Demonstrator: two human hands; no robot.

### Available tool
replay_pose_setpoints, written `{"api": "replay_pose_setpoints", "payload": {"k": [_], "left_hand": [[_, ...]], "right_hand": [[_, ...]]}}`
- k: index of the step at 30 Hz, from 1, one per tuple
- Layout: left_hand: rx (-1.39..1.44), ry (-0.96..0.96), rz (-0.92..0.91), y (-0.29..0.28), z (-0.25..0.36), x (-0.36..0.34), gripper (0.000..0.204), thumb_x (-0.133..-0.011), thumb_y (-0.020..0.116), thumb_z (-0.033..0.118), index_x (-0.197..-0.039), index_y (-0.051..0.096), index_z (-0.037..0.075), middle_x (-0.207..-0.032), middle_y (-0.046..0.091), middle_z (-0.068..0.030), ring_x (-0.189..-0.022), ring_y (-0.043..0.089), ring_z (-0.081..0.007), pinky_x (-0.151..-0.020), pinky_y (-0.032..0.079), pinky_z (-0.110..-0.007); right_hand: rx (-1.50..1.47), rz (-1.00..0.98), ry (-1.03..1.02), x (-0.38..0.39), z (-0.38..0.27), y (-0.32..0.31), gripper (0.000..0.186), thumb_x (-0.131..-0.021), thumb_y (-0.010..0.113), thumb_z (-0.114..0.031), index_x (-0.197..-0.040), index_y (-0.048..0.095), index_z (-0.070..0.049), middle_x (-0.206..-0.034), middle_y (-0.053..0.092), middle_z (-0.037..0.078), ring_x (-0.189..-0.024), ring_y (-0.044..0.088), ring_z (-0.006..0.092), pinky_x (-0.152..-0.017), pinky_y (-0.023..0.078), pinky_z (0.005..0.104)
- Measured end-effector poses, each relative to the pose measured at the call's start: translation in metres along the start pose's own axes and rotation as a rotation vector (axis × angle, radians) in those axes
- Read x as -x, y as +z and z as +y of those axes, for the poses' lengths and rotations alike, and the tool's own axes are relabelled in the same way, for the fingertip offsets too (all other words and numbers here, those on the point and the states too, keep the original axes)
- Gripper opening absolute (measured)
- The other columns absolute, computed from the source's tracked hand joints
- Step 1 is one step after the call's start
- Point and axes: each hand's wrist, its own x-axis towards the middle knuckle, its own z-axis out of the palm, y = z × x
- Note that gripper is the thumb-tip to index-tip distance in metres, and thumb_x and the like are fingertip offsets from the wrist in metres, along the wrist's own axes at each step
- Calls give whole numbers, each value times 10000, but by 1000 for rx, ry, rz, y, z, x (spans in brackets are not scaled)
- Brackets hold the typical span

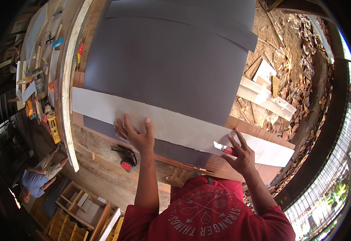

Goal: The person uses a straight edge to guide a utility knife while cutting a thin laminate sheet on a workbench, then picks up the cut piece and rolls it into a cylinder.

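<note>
A long white strip lies slantwise over a large dark grey sheet, running from the left edge to past the sheet's right side. Its long edges look slightly rough. My left hand rests on the strip left of its middle, fingers spread and nothing in them. Further right, my right hand holds a small red-handled scraper, its wide shiny blade pointing left over the strip. A couple of this hand's fingers stretch out onto the strip's surface. Brown plywood shows beneath the strip's right end.
A second grey sheet overlaps at the far side. Pale boards lie on the littered ground at right. A black and red tool sits below left. Tools crowd a bench beyond a long wooden rail. Another person sits at lower left.
</note>
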Motion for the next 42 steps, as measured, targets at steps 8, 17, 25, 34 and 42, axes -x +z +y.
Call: {"api": "replay_pose_setpoints", "payload": {"k": [8, 17, 25, 34, 42], "left_hand": [[-15, 6, -11, -1, 0, 0, 913, -914, 717, 642, -1631, 461, 139, -1735, 300, -264, -1628, 173, -522, -1269, 115, -743], [-31, 19, -10, -3, 0, -1, 884, -917, 723, 605, -1623, 471, 135, -1741, 298, -250, -1631, 170, -506, -1281, 131, -711], [-14, 25, -1, -2, -1, -1, 908, -916, 704, 651, -1619, 475, 124, -1724, 315, -270, -1621, 184, -526, -1269, 134, -734], [-34, 37, -19, -4, 4, -3, 861, -928, 745, 542, -1625, 462, 124, -1743, 300, -239, -1637, 161, -478, -1296, 154, -674], [-17, 73, 25, -3, -1, -4, 893, -907, 759, 555, -1613, 452, 102, -1725, 306, -245, -1632, 160, -495, -1283, 169, -707]], "right_hand": [[-14, 5, 0, 3, 1, 3, 950, -681, 1000, -263, -1549, 617, -212, -1698, 474, 114, -1062, 786, 283, -830, 661, 388], [-39, 26, 3, 4, -5, 6, 954, -677, 997, -216, -1550, 614, -196, -1703, 465, 129, -1060, 789, 290, -837, 663, 389], [-7, 14, 8, 1, -5, 5, 954, -685, 993, -225, -1557, 606, -196, -1701, 466, 136, -1051, 790, 290, -827, 662, 391], [-19, -3, 44, 2, -3, 5, 946, -702, 986, -244, -1564, 600, -194, -1701, 467, 138, -954, 797, 255, -806, 659, 378], [14, -4, 47, -1, -10, 4, 899, -695, 993, -247, -1521, 647, -172, -1707, 461, 147, -1043, 797, 282, -835, 657, 392]]}}
